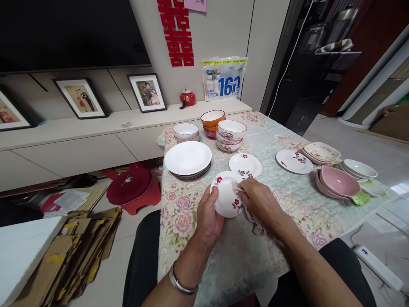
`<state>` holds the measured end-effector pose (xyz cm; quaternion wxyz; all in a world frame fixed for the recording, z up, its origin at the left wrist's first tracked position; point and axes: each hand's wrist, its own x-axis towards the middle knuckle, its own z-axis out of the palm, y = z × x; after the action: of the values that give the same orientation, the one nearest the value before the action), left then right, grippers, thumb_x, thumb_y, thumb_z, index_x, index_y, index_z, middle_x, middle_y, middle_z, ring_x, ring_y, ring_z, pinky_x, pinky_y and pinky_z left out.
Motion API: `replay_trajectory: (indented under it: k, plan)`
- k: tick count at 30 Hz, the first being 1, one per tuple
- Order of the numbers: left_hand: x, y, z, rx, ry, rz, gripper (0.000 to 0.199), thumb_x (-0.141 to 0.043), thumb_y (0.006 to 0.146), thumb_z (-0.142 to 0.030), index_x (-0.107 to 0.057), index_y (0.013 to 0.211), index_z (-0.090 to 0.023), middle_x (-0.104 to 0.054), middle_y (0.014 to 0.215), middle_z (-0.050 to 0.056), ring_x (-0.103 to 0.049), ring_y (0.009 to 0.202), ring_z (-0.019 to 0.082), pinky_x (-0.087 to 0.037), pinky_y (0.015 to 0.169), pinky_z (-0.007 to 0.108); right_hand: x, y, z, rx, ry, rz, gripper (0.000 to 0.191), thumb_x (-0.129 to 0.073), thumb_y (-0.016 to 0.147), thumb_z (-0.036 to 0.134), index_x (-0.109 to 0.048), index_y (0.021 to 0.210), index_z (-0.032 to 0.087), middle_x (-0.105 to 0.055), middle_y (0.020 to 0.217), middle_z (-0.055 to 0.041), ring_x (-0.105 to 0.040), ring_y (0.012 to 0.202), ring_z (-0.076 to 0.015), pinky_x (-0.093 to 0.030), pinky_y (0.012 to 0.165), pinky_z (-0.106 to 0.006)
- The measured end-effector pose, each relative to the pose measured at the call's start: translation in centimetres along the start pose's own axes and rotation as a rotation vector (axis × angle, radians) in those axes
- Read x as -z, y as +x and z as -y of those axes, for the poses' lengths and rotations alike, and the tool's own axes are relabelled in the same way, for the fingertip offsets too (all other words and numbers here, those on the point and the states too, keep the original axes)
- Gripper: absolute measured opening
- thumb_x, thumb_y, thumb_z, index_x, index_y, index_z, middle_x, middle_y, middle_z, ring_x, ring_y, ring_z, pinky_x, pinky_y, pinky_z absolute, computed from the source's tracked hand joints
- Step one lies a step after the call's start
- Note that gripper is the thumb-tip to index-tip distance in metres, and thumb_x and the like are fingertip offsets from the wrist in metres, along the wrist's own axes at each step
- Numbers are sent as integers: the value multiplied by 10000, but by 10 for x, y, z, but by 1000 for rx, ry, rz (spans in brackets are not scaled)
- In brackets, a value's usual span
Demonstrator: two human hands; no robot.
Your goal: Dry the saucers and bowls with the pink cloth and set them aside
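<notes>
A small white plate (pixel 226 197) with red flowers is tilted up over the near part of the table, gripped at its left edge by my left hand (pixel 209 213), thumb on its face. My right hand (pixel 258 197) pinches a pale pinkish cloth (pixel 258 226) against the plate's right side, and the cloth hangs below the fingers. Just behind lies a similar flowered plate (pixel 245 164), flat on the table. To the left of it stands a stack of larger white plates (pixel 188 157). Another flowered plate (pixel 294 162) rests farther right.
White bowls (pixel 230 135), orange bowls (pixel 212 121) and red-rimmed bowls (pixel 185 131) are stacked toward the back of the table (pixel 183 213). Pink bowls (pixel 338 182), small white bowls (pixel 360 168) and squarish dishes (pixel 322 152) stand at the right. A red stool (pixel 132 189) is on the floor at left.
</notes>
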<state>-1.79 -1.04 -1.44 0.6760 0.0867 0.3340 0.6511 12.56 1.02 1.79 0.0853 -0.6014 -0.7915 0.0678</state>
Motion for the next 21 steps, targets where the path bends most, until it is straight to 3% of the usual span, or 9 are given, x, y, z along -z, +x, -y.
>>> replay_trajectory:
  k: [5, 9, 13, 16, 19, 21]
  plan:
    - [-1, 2, -3, -37, 12, -56, 350, -698, 799, -219, -660, 1143, -163, -748, 1080, 96, -711, 934, 236, -546, 908, 396, -1, 2, -7, -127, -47, -192, 171, -483, 962, 249, -626, 995, 162, -630, 957, -89, -603, 798, -193, -320, 628, -276]
    - [-2, 5, -6, -68, -25, -103, 323, -638, 849, -234, -659, 1163, -162, -734, 1129, 111, -689, 1030, 262, -536, 938, 423, -2, 4, -17, -197, -33, -174, 178, -481, 938, 218, -641, 953, 140, -646, 946, -119, -611, 782, -207, -337, 633, -278]
    - [-2, 8, -7, -72, -52, -64, 369, -594, 885, -269, -632, 1234, -156, -721, 1162, 131, -662, 1098, 278, -516, 972, 446, -7, 6, -24, 54, 328, -4, 214, -452, 878, 109, -661, 856, 153, -702, 946, -97, -635, 875, -206, -420, 743, -273]
    - [0, 9, -7, -71, -68, -23, 376, -575, 902, -293, -627, 1253, -167, -716, 1181, 123, -654, 1115, 271, -506, 989, 433, -6, 6, -28, 208, 575, 57, 252, -444, 877, 127, -689, 915, 174, -714, 1030, -74, -629, 982, -208, -445, 865, -306]
    - [0, 11, -9, -73, -70, 11, 379, -541, 923, -319, -623, 1271, -191, -702, 1217, 111, -649, 1129, 269, -492, 1008, 431, 0, 5, -33, 127, 676, -63, 246, -480, 893, 218, -701, 993, 177, -696, 1077, -87, -598, 1043, -232, -426, 941, -367]
    - [-2, 11, -10, -39, -74, -18, 388, -520, 935, -347, -623, 1273, -187, -709, 1202, 115, -654, 1119, 272, -490, 1010, 438, 3, 5, -35, 9, 823, -110, 284, -475, 922, 323, -702, 980, 162, -703, 972, -95, -617, 916, -225, -464, 843, -359]
